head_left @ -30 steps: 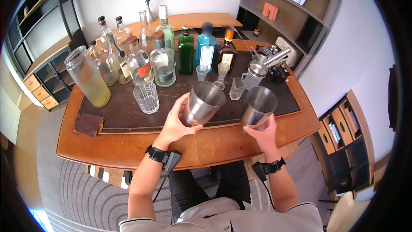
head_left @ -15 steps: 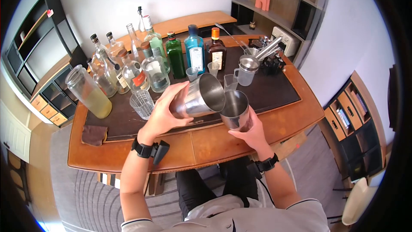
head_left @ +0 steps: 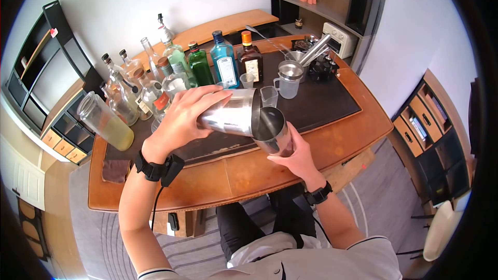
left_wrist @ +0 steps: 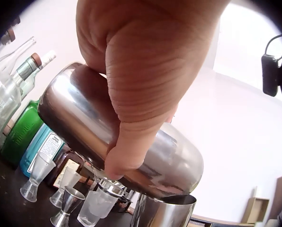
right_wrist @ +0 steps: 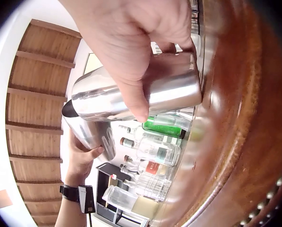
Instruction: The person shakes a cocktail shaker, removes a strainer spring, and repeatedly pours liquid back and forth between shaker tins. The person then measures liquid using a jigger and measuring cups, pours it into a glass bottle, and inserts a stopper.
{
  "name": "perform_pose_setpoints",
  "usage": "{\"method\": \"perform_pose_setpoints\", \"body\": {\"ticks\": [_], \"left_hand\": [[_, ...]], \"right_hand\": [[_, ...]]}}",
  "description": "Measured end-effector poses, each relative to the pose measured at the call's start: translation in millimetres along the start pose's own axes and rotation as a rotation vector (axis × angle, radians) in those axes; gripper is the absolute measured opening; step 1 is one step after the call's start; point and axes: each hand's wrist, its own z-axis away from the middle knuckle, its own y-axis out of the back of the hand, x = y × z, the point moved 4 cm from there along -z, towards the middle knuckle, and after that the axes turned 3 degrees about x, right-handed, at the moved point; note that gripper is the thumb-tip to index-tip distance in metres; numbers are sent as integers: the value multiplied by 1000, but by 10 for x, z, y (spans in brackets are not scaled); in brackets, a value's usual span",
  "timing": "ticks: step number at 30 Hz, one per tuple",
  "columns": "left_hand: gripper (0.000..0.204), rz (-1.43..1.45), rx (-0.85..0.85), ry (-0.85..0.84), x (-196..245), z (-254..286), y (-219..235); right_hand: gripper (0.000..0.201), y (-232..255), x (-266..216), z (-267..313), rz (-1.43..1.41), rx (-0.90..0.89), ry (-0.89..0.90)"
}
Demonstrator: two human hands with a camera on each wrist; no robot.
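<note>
My left hand (head_left: 179, 116) grips a metal shaker tin (head_left: 228, 114) that lies tipped almost on its side. The mouth of this tin overlaps the rim of a second shaker tin (head_left: 276, 148), lower and to the right. My right hand (head_left: 298, 158) holds that second tin, fingers and thumb around its side, with its opening facing up and a little left. In the left wrist view, the tipped tin (left_wrist: 176, 158) crosses right over the rim of the other tin (left_wrist: 164, 215). The insides are mostly hidden.
Several bottles, including a green bottle (head_left: 199, 65) and a blue bottle (head_left: 224, 62), stand behind the hands. A tall glass pitcher (head_left: 106, 122) with yellowish liquid is at the left, near a folded brown cloth (head_left: 115, 171). A strainer (head_left: 290, 70) sits on a cup at the right.
The two tins, apart and nearly upright a second ago, have come together. My left hand has raised its tin and tipped it rightward over the other; my right hand has moved left.
</note>
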Motion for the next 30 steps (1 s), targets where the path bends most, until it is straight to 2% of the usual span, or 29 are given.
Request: {"method": "perform_pose_setpoints", "body": {"ticks": [6,15,20,23,30], "left_hand": [[89,-169,-33,-57,111,-107,83],[89,-426,-25,-282,490,-385,204],[70,-609,35,-449,598,-536,189],[61,-616,29,-468,653,-603,187],[58,-645,19,-576,846,-802,210]], "right_hand": [[94,5,30,1,-31,3,11],[94,37,47,31,-28,33,-4],[96,57,55,38,-80,28,-33],[97,62,102,39,-96,34,-29],[98,68,114,47,-134,48,-28]]}}
